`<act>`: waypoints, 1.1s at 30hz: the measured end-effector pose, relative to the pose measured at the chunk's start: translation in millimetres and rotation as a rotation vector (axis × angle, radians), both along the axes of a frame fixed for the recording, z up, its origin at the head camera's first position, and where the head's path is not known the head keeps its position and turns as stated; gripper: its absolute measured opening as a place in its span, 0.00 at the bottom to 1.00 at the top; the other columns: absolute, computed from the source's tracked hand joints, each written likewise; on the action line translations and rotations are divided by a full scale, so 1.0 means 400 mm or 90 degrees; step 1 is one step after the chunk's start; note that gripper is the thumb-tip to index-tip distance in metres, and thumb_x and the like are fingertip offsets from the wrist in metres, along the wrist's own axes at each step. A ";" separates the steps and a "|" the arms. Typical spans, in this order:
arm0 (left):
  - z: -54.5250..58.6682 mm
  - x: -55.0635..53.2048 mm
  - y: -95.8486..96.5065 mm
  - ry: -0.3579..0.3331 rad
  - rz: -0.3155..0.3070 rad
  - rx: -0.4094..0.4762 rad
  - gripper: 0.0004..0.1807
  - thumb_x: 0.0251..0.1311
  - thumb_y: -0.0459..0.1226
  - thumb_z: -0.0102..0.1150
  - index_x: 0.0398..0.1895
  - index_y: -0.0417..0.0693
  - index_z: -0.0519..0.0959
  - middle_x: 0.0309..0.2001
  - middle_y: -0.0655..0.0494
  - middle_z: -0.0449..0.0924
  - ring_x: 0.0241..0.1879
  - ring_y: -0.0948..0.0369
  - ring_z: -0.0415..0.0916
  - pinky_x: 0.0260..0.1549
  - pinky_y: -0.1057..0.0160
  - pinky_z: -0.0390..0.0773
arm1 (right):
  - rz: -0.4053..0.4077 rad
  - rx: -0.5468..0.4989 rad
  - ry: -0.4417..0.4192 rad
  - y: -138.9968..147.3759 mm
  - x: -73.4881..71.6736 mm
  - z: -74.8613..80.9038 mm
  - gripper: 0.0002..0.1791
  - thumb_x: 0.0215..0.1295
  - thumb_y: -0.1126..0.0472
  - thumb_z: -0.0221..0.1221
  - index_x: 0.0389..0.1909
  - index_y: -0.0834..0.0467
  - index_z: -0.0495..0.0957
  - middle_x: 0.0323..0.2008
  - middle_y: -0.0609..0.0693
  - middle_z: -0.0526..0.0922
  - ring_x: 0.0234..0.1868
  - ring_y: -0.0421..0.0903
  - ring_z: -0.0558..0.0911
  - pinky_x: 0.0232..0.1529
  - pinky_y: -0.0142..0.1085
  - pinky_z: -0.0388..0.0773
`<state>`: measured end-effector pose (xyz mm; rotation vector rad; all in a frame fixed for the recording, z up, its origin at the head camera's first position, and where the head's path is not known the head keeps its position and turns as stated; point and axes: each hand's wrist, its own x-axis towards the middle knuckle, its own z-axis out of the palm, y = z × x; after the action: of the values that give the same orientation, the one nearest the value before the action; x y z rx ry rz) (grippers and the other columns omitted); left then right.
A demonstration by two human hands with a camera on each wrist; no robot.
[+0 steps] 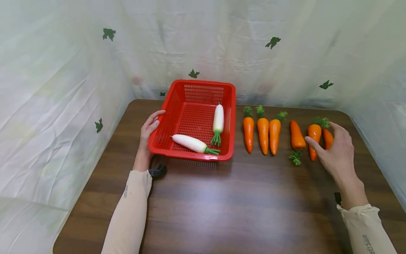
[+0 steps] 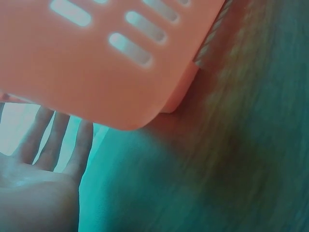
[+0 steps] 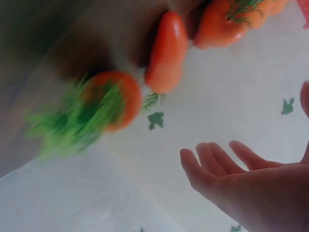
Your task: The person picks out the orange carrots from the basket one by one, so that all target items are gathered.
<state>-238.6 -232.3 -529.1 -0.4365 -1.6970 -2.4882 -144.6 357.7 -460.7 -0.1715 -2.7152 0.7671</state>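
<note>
A red plastic basket (image 1: 162, 132) with perforated walls stands at the middle of the table. Inside lie two white radishes (image 1: 218, 118) with green stalks, one lengthwise and one across the near side. My left hand (image 1: 147, 130) rests at the basket's left rim with its fingers extended; in the left wrist view those fingers pass partly behind the rim. On the right, my right hand (image 1: 340, 151) reaches over the rightmost carrots, thumb and fingers spread. Between them lie an orange carrot (image 1: 314, 133) with a leafy top and another carrot (image 1: 328, 138), partly hidden by the hand.
Three carrots (image 1: 263, 134) lie side by side right of the basket, leafy ends away from me. Another carrot (image 1: 296, 135) lies reversed, its greens toward me. Behind the wooden table (image 1: 241, 204) hangs a pale curtain (image 1: 215, 46) with dark green leaf-like patches.
</note>
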 end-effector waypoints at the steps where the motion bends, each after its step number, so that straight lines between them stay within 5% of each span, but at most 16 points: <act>1: 0.000 0.003 -0.002 -0.001 0.004 -0.002 0.24 0.76 0.37 0.46 0.73 0.44 0.73 0.70 0.40 0.70 0.60 0.47 0.73 0.56 0.61 0.84 | 0.006 0.000 0.005 -0.009 -0.005 -0.002 0.52 0.72 0.38 0.62 0.80 0.68 0.53 0.78 0.72 0.58 0.76 0.75 0.57 0.77 0.69 0.52; 11: 0.000 0.006 -0.002 -0.006 0.011 -0.020 0.25 0.77 0.38 0.47 0.74 0.46 0.72 0.71 0.42 0.70 0.61 0.45 0.73 0.57 0.60 0.84 | 0.042 0.021 -0.020 -0.059 -0.030 -0.020 0.51 0.78 0.32 0.49 0.84 0.64 0.46 0.83 0.69 0.43 0.82 0.73 0.44 0.78 0.70 0.44; 26: 0.003 0.017 -0.029 0.006 0.003 -0.007 0.25 0.76 0.35 0.44 0.73 0.42 0.71 0.68 0.41 0.72 0.59 0.49 0.73 0.55 0.61 0.84 | 0.105 0.110 -0.040 -0.109 -0.025 -0.069 0.50 0.77 0.31 0.48 0.84 0.62 0.49 0.84 0.67 0.39 0.84 0.70 0.40 0.77 0.74 0.35; 33: 0.011 0.025 -0.079 0.009 -0.017 -0.059 0.27 0.77 0.37 0.45 0.76 0.44 0.70 0.72 0.40 0.68 0.61 0.49 0.72 0.56 0.61 0.84 | 0.114 0.102 -0.023 -0.132 -0.005 -0.090 0.49 0.77 0.31 0.50 0.84 0.60 0.51 0.84 0.68 0.42 0.84 0.68 0.41 0.76 0.75 0.31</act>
<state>-228.4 -264.1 -524.8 -0.4869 -1.8187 -2.4264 -146.7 304.9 -496.6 0.0971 -2.8387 0.5932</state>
